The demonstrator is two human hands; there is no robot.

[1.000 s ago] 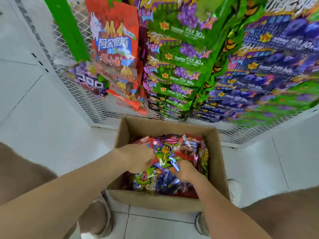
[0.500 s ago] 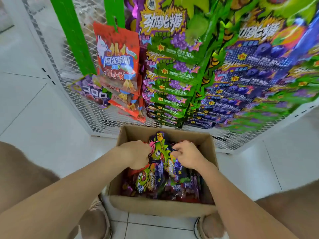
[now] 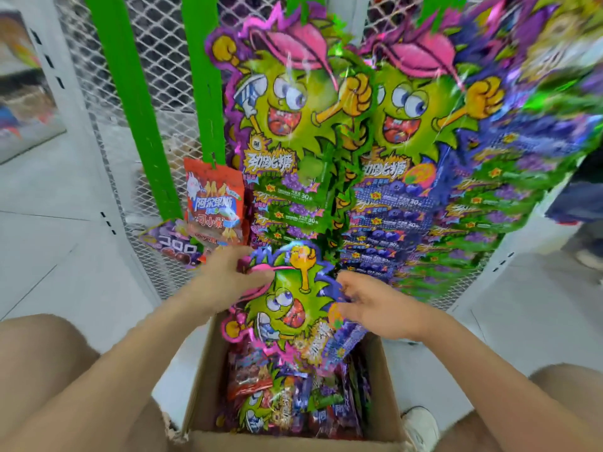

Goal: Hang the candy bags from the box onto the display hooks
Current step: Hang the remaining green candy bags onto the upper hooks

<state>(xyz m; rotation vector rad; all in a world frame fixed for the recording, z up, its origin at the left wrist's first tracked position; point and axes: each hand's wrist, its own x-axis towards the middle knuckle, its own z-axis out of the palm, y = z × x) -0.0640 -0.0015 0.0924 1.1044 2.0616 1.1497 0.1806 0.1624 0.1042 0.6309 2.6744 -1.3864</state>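
Above the box [image 3: 383, 386], I see the left hand [image 3: 225, 275] pinching a candy bag [image 3: 287, 308] by its pink top edge, the right hand [image 3: 375, 308] curled round its other side.

The floor [image 3: 49, 256] is made of pale tiles. An open cardboard box [image 3: 208, 386] stands on it, just in front of a white wire-mesh rack [image 3: 156, 60], which also stands on the floor. Candy bags [image 3: 287, 402] lie in a loose pile inside the box. Rows of green and purple bags [image 3: 293, 125] and one red bag [image 3: 213, 197] hang on the rack. A white shoe [image 3: 421, 425] rests on the floor beside the right wall of the box.
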